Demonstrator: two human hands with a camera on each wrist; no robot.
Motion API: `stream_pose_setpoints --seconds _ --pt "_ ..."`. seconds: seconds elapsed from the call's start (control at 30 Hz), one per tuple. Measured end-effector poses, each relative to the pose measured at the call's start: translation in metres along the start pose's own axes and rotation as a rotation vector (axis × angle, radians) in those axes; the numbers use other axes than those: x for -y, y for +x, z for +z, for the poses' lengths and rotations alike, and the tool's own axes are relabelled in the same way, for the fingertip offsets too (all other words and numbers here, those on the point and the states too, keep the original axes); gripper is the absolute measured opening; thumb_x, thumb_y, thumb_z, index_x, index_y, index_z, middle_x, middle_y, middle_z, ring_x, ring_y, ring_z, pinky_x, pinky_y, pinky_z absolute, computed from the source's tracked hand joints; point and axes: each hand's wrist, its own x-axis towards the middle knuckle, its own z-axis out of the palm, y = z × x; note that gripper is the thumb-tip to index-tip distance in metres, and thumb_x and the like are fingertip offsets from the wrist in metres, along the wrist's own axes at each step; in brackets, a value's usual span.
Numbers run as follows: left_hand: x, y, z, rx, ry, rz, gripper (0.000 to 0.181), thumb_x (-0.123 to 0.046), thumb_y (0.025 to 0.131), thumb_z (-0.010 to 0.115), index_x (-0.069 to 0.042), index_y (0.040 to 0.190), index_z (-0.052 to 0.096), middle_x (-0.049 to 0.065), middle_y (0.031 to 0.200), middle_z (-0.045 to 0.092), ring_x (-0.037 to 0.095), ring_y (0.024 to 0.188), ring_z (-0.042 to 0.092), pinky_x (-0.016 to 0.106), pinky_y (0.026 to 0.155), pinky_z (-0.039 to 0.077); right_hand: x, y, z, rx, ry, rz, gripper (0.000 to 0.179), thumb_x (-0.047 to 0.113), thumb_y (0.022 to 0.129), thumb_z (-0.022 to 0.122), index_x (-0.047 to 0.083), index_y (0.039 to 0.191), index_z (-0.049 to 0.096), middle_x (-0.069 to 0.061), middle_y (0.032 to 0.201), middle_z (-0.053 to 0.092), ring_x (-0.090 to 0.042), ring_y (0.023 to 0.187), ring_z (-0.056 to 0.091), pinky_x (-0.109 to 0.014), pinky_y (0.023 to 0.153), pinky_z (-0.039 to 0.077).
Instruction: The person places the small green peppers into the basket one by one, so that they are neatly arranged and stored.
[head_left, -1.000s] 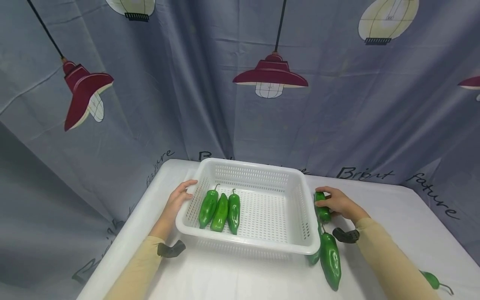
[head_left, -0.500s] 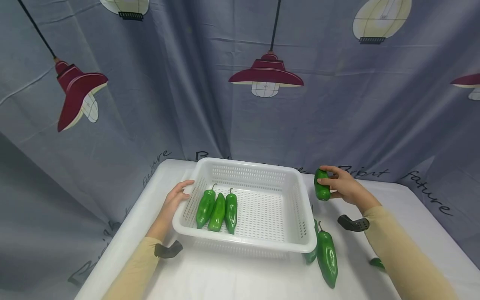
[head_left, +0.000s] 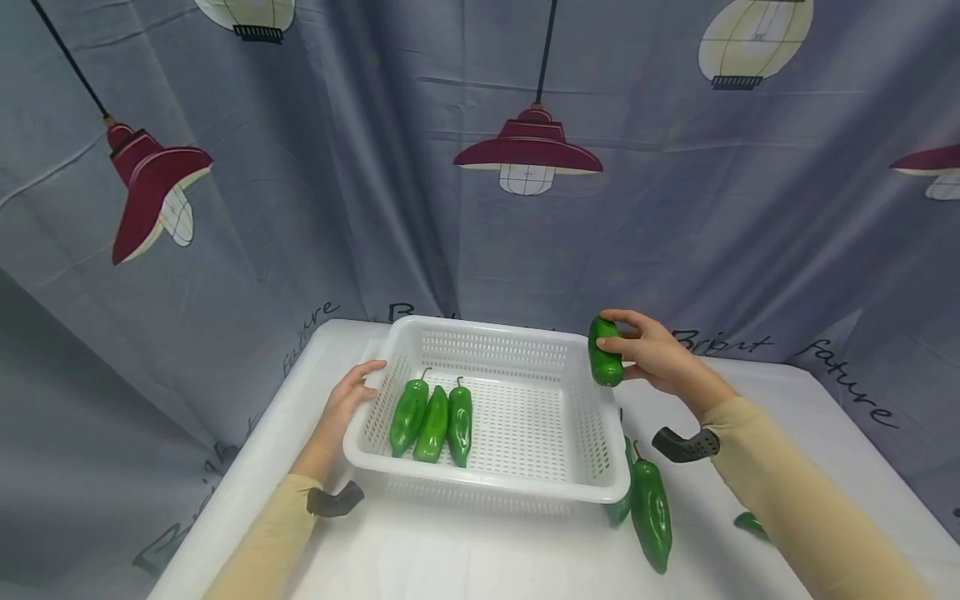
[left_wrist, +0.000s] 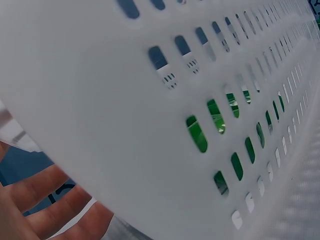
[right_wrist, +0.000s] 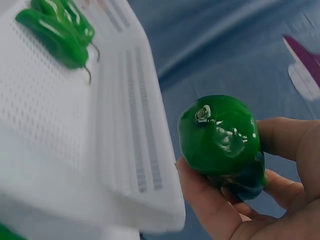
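My right hand (head_left: 651,354) pinches a stout, glossy green pepper (head_left: 603,360), held in the air over the right rim of a white perforated plastic basket (head_left: 487,484). In the right wrist view the pepper's stem end (right_wrist: 202,115) faces the camera, with thumb and fingers on its sides. At the basket's left end, my left hand (head_left: 348,404) rests against the outside of the rim, fingers fairly straight. The left wrist view shows its fingers (left_wrist: 45,192) partly hidden behind the basket wall. Inside the basket, three green peppers (head_left: 432,425) lie side by side at the left.
Right of the basket lies a long green pepper (head_left: 651,518). Another pepper (head_left: 619,508) sits partly behind the basket's front right corner. A further pepper (head_left: 750,524) shows beside the right sleeve. A grey-blue curtain (head_left: 360,208) hangs behind the white table (head_left: 465,558).
My right hand has lifted the stout pepper from the table beside the basket, then carried it left to the basket's right rim. The left hand stays at the basket's left end.
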Motion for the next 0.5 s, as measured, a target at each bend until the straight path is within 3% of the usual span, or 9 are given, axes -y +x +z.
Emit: stream_pose_setpoints --seconds 0.2,0.5 --pt "0.001 0.000 -0.001 0.005 0.011 0.003 0.056 -0.006 0.096 0.034 0.000 0.152 0.034 0.027 0.160 0.033 0.025 0.123 0.058 0.023 0.091 0.059 0.016 0.003 0.024 0.028 0.015 0.008 0.071 0.013 0.104 0.055 0.013 0.164 0.016 -0.032 0.159 0.027 -0.045 0.133 0.051 -0.043 0.091 0.063" --pt "0.005 0.003 -0.003 -0.001 -0.001 0.017 0.056 -0.002 0.096 0.034 0.002 0.151 0.033 0.037 0.147 0.041 0.008 0.100 0.067 0.026 0.085 0.062 0.023 0.017 0.063 0.050 0.066 0.034 0.069 0.009 0.102 0.057 0.015 0.162 0.023 -0.030 0.153 0.034 -0.039 0.123 0.058 -0.042 0.086 0.065"
